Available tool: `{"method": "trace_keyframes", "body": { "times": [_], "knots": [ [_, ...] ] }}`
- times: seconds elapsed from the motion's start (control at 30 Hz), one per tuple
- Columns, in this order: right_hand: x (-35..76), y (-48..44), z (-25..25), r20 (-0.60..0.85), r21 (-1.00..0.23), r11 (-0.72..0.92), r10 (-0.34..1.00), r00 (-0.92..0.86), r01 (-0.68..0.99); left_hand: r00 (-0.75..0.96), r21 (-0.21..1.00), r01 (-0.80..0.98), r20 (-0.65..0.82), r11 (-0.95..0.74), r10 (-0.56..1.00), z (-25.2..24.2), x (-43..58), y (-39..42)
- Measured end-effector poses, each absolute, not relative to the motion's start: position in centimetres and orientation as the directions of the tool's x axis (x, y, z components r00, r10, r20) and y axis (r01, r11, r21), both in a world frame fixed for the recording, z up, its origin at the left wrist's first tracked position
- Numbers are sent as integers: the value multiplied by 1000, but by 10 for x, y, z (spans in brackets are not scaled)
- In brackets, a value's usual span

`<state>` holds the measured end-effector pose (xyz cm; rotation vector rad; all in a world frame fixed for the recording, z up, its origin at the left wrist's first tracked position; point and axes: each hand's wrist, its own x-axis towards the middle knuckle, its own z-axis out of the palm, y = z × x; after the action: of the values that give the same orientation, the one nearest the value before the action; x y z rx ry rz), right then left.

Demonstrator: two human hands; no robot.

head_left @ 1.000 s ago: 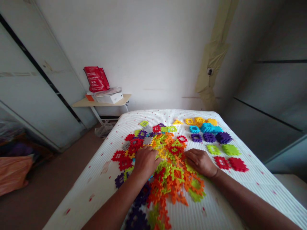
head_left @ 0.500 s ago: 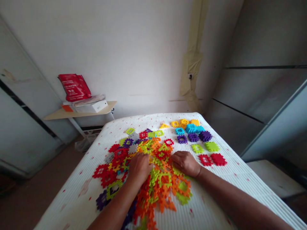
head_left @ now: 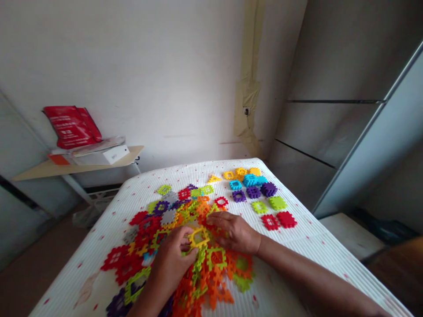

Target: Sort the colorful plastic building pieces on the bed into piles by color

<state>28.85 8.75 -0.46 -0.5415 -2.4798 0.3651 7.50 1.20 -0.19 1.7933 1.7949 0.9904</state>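
My left hand (head_left: 172, 257) pinches a yellow square frame piece (head_left: 192, 239) between thumb and fingers, raised over the pile. This toothed plastic building piece has a large opening in its middle. My right hand (head_left: 234, 232) is just right of it, fingers stretched out and apart from the thumb over the heap; whether its fingertips touch any pieces is unclear. Under both hands spreads a mixed pile of interlocking pieces, with red pieces (head_left: 127, 266) at the left, orange pieces (head_left: 214, 288) at the front and a grey piece (head_left: 169, 218) farther back. My hands and forearms hide part of it.
Right of the pile, pieces lie grouped by colour: yellow (head_left: 255, 172), blue (head_left: 250, 180), purple (head_left: 269, 189), green (head_left: 277, 203) and red stacks (head_left: 287, 219). A white ribbed cover (head_left: 291, 264) drapes the table. A side shelf (head_left: 36, 169) holds a red bag (head_left: 71, 127) and a white box (head_left: 102, 156).
My left hand has lifted a yellow frame piece out of the pile. My right hand has shifted inward, its fingers now extended beside the piece. The camera view has turned slightly right.
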Motion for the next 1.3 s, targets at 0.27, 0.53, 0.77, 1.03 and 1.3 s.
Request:
{"method": "trace_keyframes", "body": {
  "times": [0.27,0.53,0.77,1.03,1.3],
  "knots": [
    [269,75,2,370,-402,871,436,-820,281,-74,919,394,4,26,997,-6,89,10],
    [268,69,6,344,-409,828,530,-775,385,-254,982,148,-79,120,964,1,91,11],
    [256,64,12,349,-307,794,607,-714,525,-259,993,54,-86,104,962,-2,91,10],
    [314,214,73,346,-111,388,878,-330,915,-308,970,228,154,-84,939,-16,81,9],
    [346,309,55,60,60,156,985,-160,986,-253,904,399,267,-151,930,-35,74,12]
  ]
}}
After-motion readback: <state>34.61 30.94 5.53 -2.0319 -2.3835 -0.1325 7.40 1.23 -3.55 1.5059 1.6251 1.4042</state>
